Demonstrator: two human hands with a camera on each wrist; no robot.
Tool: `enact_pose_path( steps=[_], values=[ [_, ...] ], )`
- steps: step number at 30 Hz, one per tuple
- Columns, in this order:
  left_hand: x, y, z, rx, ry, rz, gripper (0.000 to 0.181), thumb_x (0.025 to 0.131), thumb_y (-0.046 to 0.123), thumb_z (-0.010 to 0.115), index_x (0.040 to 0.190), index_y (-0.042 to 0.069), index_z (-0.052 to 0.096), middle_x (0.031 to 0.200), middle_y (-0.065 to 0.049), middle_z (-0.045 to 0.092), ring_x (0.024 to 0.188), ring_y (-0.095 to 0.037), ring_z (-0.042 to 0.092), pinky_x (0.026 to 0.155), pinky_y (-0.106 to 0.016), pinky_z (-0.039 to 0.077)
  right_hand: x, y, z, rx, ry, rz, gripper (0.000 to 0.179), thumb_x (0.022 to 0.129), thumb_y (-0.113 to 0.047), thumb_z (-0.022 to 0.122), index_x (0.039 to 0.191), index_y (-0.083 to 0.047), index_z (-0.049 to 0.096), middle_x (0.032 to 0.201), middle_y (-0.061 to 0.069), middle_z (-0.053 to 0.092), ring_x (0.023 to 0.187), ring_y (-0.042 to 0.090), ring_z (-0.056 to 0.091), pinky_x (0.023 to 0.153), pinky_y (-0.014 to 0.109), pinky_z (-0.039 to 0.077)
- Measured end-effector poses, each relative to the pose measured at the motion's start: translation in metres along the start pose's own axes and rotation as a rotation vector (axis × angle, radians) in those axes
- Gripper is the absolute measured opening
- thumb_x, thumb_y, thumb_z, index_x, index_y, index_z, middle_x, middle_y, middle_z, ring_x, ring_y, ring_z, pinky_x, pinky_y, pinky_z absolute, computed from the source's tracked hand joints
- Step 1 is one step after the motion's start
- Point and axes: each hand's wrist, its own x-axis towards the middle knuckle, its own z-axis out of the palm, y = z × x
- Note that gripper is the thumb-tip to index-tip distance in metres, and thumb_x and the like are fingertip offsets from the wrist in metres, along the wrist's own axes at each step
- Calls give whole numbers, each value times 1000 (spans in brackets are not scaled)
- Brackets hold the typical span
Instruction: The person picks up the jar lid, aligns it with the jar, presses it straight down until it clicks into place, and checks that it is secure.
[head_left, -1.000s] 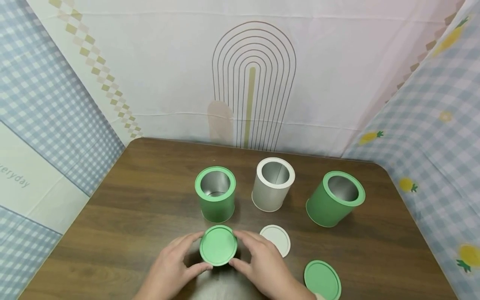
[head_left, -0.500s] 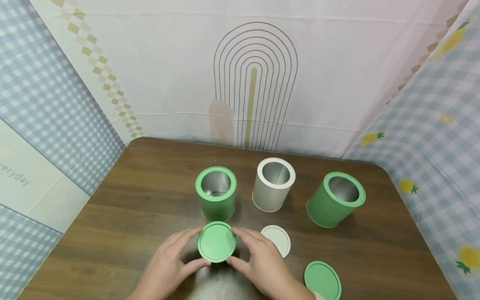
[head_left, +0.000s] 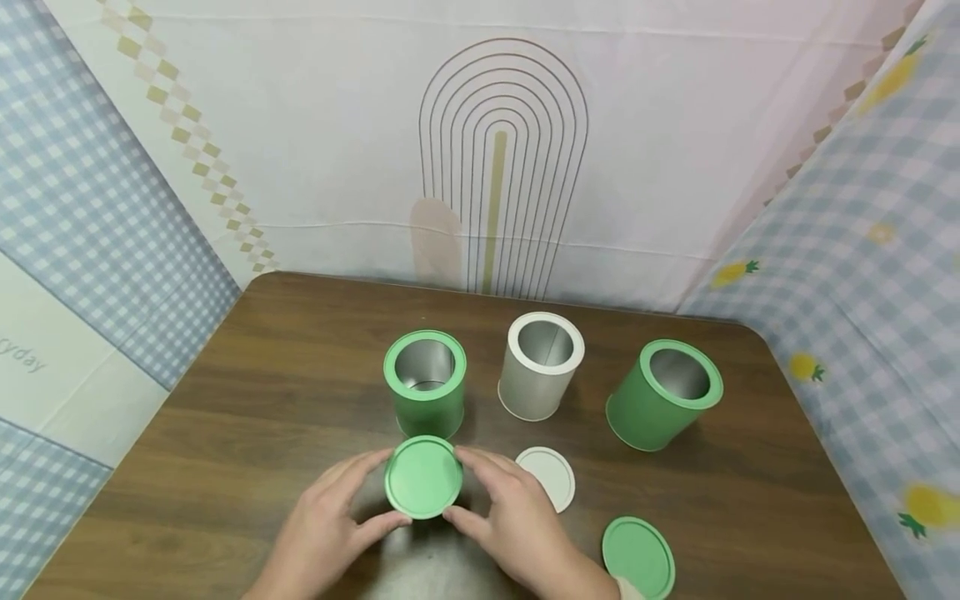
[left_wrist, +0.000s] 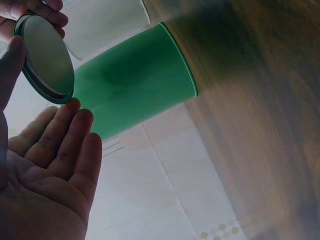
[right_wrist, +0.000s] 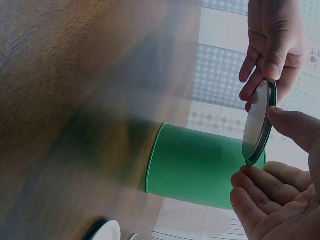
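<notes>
- Pale printed cloth (head_left: 337, 125) hangs behind the left green can (head_left: 429, 412), beyond the far table edge.
- The brown wooden table (head_left: 217, 475) carries the left green can upright and spreads out on all sides of it.
- All three cans stand with uncovered, ring-shaped tops: the left green can, the white can (head_left: 534, 388) just to its right, and the right green can (head_left: 647, 408) farther right.
- The left hand (head_left: 322, 508), on the near side of the left green can, has thumb and fingers spread about a lid's width, pinching a rim.
- The right hand (head_left: 521, 512), near and to the right of that can, mirrors this grip on the opposite rim.
- The held green lid (head_left: 423, 477) is between them, lifted off the table just in front of the left green can, its pale underside facing down. The step in hand looks like bringing lid to can; the next move would call for raising it over the opening, centring it level, then pressing evenly.
- Two lids lie to the near right of the left green can: the white lid (head_left: 552, 479), partly behind the right hand, and, farther off, the other green lid (head_left: 637, 557). Both appear unused so far.
</notes>
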Motion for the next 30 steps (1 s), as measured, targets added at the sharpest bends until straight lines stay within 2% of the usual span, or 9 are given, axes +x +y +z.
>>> enact_pose_path(
  steps=[9,16,26,30],
  values=[
    [3,-2,0,-25,26,44,71,66,39,91,128,14,66,122,7,69,107,-16,67,98,-11,42,1,-1,-1,-5,3,20,61,72,-23,91,126,-9,68,123,0,70,115,16,65,94,35,54],
    [4,-6,2,-39,51,79,69,71,48,86,128,13,66,121,4,69,106,-18,67,99,-11,42,-2,-1,-1,5,13,31,60,71,-23,92,125,-8,69,123,1,70,115,15,65,94,35,55],
    [7,-4,-2,-60,66,95,69,74,48,84,130,13,65,122,3,69,107,-20,67,100,-12,42,0,-5,-2,16,58,6,61,69,-20,93,124,-7,69,122,1,71,114,15,66,92,34,56],
    [10,-1,-5,-78,34,71,68,81,57,74,131,12,65,123,2,69,111,-19,66,102,-13,41,1,-6,-5,17,77,-21,63,68,-19,94,124,-6,69,123,1,70,114,16,66,92,34,56]
  ],
)
